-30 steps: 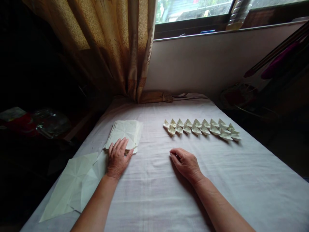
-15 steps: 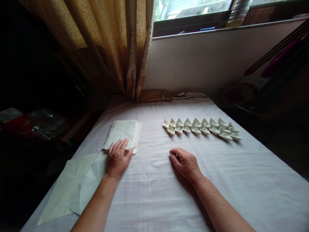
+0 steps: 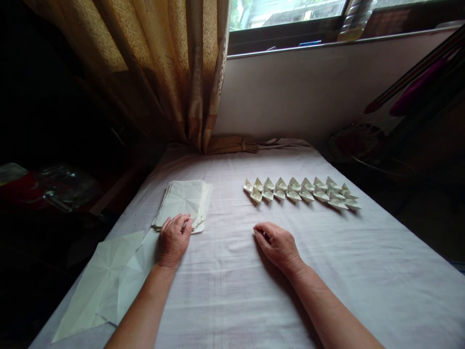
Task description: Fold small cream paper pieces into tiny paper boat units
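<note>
The paper stack (image 3: 179, 198) is placed just beyond the left hand (image 3: 175, 241), its near edge touched by curled fingers — whether anything is pinched cannot be told. The right hand (image 3: 278, 245) is rested on the cloth (image 3: 221, 295), thumb and fingers drawn together — well apart from the stack.

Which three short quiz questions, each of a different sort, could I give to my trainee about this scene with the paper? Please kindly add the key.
1. True or false: the right hand is at the paper stack.

2. Choose one. The folded paper pieces lie:
a) under the left hand
b) beyond the right hand
c) on top of the paper stack

3. Fill the gap: the loose creased sheets lie toward the person's ____ side.

Key:
1. False; the left hand is at the stack's near edge, the right is apart from it.
2. b
3. left
</note>
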The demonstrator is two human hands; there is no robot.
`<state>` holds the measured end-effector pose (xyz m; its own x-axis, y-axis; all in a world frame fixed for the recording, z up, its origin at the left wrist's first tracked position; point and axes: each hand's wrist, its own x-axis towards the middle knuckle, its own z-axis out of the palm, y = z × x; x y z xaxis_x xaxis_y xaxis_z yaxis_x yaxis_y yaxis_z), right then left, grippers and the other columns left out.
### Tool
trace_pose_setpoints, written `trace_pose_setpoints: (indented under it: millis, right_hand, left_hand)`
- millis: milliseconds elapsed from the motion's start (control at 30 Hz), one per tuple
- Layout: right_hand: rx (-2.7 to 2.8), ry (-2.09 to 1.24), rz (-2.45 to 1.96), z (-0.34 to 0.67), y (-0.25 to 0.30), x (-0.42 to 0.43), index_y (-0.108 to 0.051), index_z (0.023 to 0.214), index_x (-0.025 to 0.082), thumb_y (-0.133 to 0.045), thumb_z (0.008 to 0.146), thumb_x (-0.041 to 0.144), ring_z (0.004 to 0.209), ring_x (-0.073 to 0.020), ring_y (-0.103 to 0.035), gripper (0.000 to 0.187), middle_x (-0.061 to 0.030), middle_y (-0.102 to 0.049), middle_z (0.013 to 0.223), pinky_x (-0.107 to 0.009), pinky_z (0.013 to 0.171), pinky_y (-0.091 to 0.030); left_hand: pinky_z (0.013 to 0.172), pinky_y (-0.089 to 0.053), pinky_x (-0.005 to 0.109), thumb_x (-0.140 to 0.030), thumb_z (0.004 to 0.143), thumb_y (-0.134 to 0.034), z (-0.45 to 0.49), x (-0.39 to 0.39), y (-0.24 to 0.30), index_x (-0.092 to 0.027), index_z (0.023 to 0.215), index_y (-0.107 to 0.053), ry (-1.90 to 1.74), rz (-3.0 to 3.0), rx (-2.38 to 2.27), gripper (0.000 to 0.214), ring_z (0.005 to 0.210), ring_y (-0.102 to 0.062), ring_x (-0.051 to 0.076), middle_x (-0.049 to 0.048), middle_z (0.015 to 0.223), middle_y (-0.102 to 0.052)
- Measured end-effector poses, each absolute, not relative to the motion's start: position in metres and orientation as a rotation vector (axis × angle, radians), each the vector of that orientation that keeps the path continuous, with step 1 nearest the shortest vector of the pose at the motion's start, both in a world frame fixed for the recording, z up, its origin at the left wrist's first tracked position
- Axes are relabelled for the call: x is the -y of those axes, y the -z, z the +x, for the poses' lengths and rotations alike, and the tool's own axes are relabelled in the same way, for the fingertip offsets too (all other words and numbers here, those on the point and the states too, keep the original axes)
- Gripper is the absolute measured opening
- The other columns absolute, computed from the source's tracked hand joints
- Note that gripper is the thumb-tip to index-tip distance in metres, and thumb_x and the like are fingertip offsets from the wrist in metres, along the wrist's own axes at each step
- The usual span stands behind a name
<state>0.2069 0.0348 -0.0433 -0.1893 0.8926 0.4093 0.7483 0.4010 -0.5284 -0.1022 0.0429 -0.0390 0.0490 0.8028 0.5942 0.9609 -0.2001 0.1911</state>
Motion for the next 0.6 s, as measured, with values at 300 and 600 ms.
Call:
trace_pose_setpoints:
  millis: [300,600]
  right_hand:
    - [1.928,-0.215,-1.328,0.204,0.043,-0.032,-0.059,0.123,0.02,-0.049,0.089,0.023,0.057,-0.013,-0.061,0.036,-0.0047,-0.071,0.093,-0.026,0.061,-0.052]
    - [2.27,-0.012,-1.056,0.179,0.029,-0.005,-0.069,0.104,0.024,-0.059,0.084,0.015,0.073,-0.0142,-0.063,0.024,-0.01,-0.067,0.117,-0.025,0.068,-0.053]
  left_hand:
    - [0.103,-0.047,0.042,-0.02,0.098,-0.043,-0.062,-0.017,0.019,-0.02,0.105,-0.06,0.968,-2.364,1.375,0.018,0.101,-0.07,0.02,0.0054,0.097,-0.076]
    - [0.079,-0.057,0.033,-0.018,0.095,-0.045,-0.028,0.002,0.019,-0.021,0.087,-0.061,0.865,-2.605,1.153,0.018,0.069,-0.068,0.016,0.0025,0.072,-0.07]
